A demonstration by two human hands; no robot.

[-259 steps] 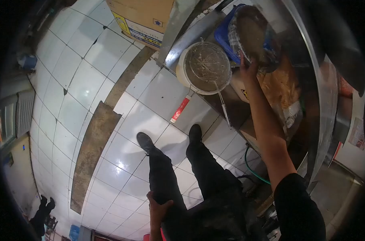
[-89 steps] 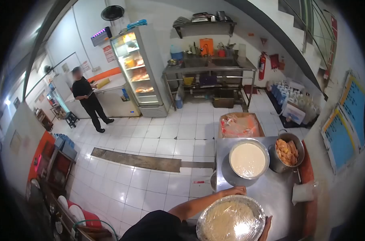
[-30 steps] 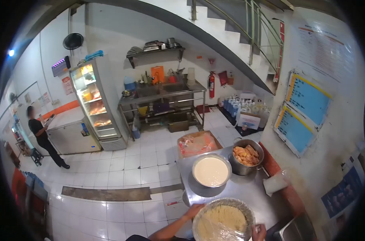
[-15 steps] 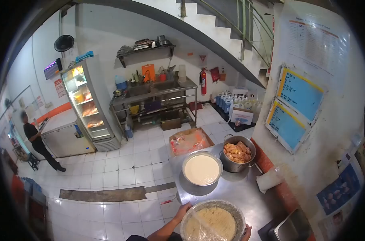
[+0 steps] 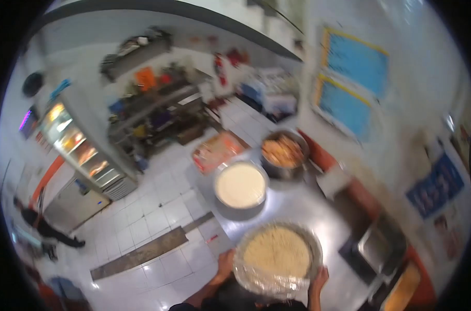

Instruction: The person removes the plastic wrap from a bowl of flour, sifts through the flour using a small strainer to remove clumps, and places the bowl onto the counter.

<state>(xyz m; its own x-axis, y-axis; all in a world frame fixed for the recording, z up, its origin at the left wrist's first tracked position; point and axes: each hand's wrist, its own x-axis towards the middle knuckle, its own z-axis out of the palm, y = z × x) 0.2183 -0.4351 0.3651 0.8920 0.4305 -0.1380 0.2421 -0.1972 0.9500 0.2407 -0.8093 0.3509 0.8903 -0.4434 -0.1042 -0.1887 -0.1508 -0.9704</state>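
Observation:
I hold a wide round bowl (image 5: 316, 251) lined with clear plastic, with a pale, powdery flour-like mix (image 5: 277, 250) inside. My left hand (image 5: 225, 265) grips its left side and my right hand (image 5: 320, 279) the right side, fingers partly hidden by the rim. Loose plastic film (image 5: 269, 282) gathers along the near edge. Just beyond, a round metal bowl of creamy pale liquid (image 5: 240, 185) stands on the steel table (image 5: 298, 205). Behind it to the right is a metal pot (image 5: 285, 170) filled with raw-looking, orange-tinted meat pieces (image 5: 283, 150).
A cardboard box with plastic (image 5: 217, 149) lies beyond the table. Metal pans (image 5: 383, 246) stand at the right by the wall. A lit display fridge (image 5: 82, 147) and a chest freezer (image 5: 77, 205) are at the left, with a person in dark clothes (image 5: 41, 223) beside them.
My view has turned and tilted down, blurring the room. The held bowl now shows more fully, and the plastic film that crossed the mix now sits at its near side.

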